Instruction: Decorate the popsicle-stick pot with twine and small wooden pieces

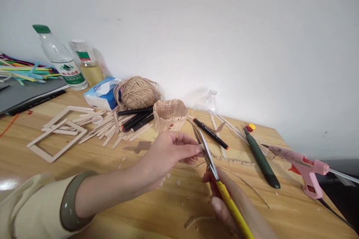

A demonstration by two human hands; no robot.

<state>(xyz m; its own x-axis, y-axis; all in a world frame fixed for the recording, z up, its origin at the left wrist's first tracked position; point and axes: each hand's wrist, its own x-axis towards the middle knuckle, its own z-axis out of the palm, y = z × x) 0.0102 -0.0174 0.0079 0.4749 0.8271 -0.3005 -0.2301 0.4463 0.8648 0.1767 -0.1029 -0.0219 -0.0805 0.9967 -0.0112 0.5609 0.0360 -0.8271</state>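
A: What lies nearest, taking the stick-walled basket (165,126) as the mark?

B: On the desk (146,218), well on the near side of the basket and a little to its right, a short twine scrap (200,219). Just beyond that, the right hand (223,211) comes in.

A: How is its grip?

B: Closed around the yellow handles of the scissors (221,189), which are to the near right of the basket.

A: And which way do those point?

B: Away from the wearer. Their long axis slants from the handles, near and right, to the tips, far and left, tilting towards the basket's right side. The blades part in a narrow V.

A: The left hand (171,151)?

B: In front of the basket, its grip narrow: thumb and fingers pinch a small pale piece (201,147) right at the blades. Whether the blades bite into it, I cannot tell.

A: Further out?

B: Well to the basket's right, the pink glue gun (307,168), then, closer to it, the green cutter (260,157). Just right of the basket, a black marker (210,133) slants. Left of it, loose wooden sticks (108,132) are scattered.

A: And farthest?

B: Behind the basket's left side, the twine ball (138,93); well left beyond that, a green-capped bottle (61,58).
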